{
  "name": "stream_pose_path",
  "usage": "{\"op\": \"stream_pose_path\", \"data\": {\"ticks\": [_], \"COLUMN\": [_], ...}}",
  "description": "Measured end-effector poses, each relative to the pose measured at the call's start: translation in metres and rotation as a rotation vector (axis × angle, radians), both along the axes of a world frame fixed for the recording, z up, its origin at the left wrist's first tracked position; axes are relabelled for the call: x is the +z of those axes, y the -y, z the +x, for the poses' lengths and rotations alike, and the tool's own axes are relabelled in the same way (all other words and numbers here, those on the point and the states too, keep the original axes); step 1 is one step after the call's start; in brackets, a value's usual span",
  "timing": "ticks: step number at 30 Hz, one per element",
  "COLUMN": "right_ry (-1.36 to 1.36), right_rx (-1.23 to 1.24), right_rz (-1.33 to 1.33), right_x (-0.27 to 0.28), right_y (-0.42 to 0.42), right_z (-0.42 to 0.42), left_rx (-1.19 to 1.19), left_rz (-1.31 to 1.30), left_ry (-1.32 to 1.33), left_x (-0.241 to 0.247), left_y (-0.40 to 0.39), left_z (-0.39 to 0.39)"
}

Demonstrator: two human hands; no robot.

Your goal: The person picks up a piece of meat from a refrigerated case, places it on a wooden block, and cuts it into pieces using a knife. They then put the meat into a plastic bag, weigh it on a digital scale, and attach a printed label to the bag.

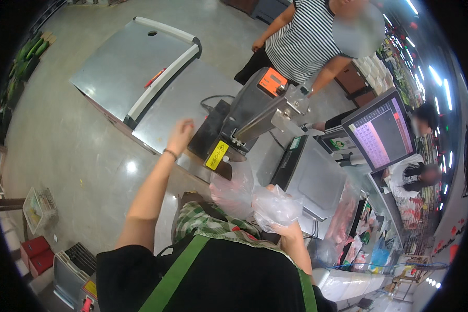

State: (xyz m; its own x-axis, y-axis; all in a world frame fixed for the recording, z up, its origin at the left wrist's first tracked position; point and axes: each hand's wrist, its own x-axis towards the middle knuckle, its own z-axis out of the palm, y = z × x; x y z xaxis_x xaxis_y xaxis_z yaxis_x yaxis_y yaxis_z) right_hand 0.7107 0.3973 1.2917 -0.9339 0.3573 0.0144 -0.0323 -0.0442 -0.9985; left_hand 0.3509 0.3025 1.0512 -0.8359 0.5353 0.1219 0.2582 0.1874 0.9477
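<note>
My right hand grips the gathered top of a clear plastic bag, whose film covers most of the fingers. To the left, the bag's fuller part shows something pinkish inside, directly below the front end of a bag-sealing machine. This machine has an orange control panel and a yellow warning label. Beside its black base my left hand is raised, fingers loosely curled and a little blurred; no object shows in it. A flat-topped weighing scale stands just right of the bag.
A screen stands beyond the scale. A metal chest carries a red marker pen. Across the counter stands a person in a striped top. Packed meat lies at the right; a white basket is at the left.
</note>
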Motion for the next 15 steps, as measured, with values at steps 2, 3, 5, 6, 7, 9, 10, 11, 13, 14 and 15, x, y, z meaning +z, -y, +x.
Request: {"op": "stream_pose_path", "data": {"ticks": [2, 3, 5, 6, 7, 9, 10, 11, 13, 14, 15], "right_ry": [-0.026, -0.051, 0.050, 0.037, 0.022, -0.140, -0.186, -0.185, -0.190, -0.164, -0.204], "right_rx": [0.160, 0.266, 0.400, 0.468, 0.532, 0.656, 0.705, 0.757, 0.881, 0.890, 0.801], "right_rz": [0.186, 0.296, 0.296, 0.348, 0.400, 0.606, 0.635, 0.645, 0.674, 0.687, 0.702], "right_x": [0.001, 0.004, 0.009, 0.008, 0.009, 0.006, 0.015, 0.022, 0.037, 0.044, 0.043], "right_y": [-0.013, -0.017, -0.014, -0.012, -0.009, -0.005, 0.003, 0.004, 0.010, 0.012, 0.009], "right_z": [-0.001, -0.003, -0.002, 0.001, 0.003, 0.009, 0.011, 0.012, 0.011, 0.014, 0.019], "left_rx": [-0.034, -0.101, -0.219, -0.344, -0.471, -0.608, -0.694, -0.783, -0.866, -0.871, -0.888], "left_rz": [0.135, 0.142, 0.218, 0.127, 0.033, 0.132, 0.091, 0.048, -0.015, -0.037, -0.050], "left_ry": [0.013, -0.031, 0.064, -0.011, -0.087, -0.249, -0.332, -0.414, -0.608, -0.717, -0.830], "left_x": [0.063, 0.085, 0.124, 0.152, 0.177, 0.206, 0.217, 0.226, 0.227, 0.215, 0.203], "left_y": [0.042, 0.065, 0.097, 0.110, 0.117, 0.113, 0.112, 0.110, 0.107, 0.100, 0.092], "left_z": [0.036, 0.054, 0.118, 0.149, 0.176, 0.220, 0.232, 0.242, 0.257, 0.260, 0.260]}}
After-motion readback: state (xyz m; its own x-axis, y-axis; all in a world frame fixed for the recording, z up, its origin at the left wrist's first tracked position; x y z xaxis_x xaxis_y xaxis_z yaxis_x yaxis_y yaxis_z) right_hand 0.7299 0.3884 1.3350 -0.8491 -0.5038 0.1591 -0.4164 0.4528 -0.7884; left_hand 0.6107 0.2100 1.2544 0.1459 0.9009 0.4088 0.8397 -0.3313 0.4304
